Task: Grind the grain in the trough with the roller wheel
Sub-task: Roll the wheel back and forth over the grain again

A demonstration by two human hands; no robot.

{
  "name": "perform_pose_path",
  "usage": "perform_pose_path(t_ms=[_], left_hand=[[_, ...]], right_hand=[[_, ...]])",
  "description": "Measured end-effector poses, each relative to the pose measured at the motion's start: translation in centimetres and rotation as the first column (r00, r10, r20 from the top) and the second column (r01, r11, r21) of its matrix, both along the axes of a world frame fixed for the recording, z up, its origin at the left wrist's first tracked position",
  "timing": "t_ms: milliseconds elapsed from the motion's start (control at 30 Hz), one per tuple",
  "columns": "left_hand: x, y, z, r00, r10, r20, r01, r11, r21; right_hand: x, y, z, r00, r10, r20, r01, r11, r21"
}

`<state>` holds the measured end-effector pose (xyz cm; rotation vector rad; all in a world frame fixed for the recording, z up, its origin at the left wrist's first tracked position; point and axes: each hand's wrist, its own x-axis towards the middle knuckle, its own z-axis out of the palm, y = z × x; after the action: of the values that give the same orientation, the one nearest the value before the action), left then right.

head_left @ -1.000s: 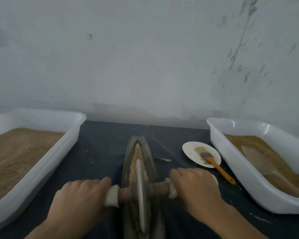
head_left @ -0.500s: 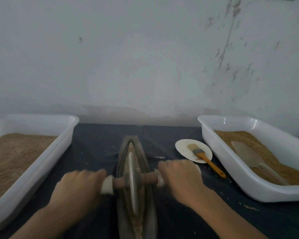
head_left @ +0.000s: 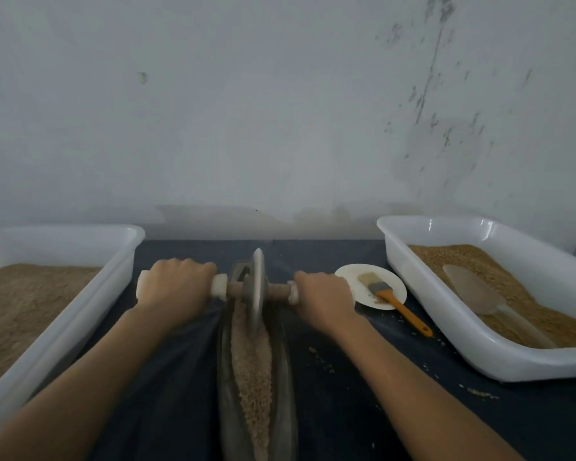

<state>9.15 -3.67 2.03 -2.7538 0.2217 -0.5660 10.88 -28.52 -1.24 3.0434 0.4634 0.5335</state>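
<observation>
A long, narrow dark trough runs away from me along the middle of the table, with a band of tan grain lying in its groove. The grey roller wheel stands upright at the trough's far end on a wooden axle with white end caps. My left hand grips the axle's left handle and my right hand grips its right handle. Both arms are stretched forward.
A white bin of fine brown meal sits at the left. At the right, another white bin holds grain and a pale scoop. A small white plate carries an orange-handled brush. Spilled grains dot the dark cloth.
Both hands have pushed the roller wheel from the trough's near part to its far end, and more of the grain behind it now shows.
</observation>
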Motion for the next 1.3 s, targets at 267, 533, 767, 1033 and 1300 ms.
perform_pose_path(t_ms=[267,533,767,1033,1300], left_hand=[[-10.3,0.6,-2.0,0.976,-0.186,-0.113,0.171,0.977,-0.129],[-8.8,0.4,-1.7,0.989,-0.097,-0.114,0.085,0.991,-0.102],[-2.2,0.6,-1.0,0.999,-0.011,-0.036,0.006,0.993,-0.121],[-11.7,-0.3,-0.6,0.949,-0.274,-0.154,0.244,0.951,-0.189],[-8.0,0.1,-1.6,0.990,-0.067,-0.126,0.050,0.990,-0.132]], right_hand=[[-10.0,-2.4,0.4,0.989,0.150,-0.014,-0.151,0.986,-0.064],[-8.6,-1.6,0.8,0.977,0.037,-0.208,-0.028,0.999,0.046],[-1.1,0.4,0.9,0.998,0.029,0.058,-0.027,0.999,-0.029],[-10.5,-2.8,0.7,0.945,0.111,-0.309,-0.093,0.993,0.071],[-8.0,-1.7,1.3,0.972,0.058,-0.230,-0.046,0.997,0.056]])
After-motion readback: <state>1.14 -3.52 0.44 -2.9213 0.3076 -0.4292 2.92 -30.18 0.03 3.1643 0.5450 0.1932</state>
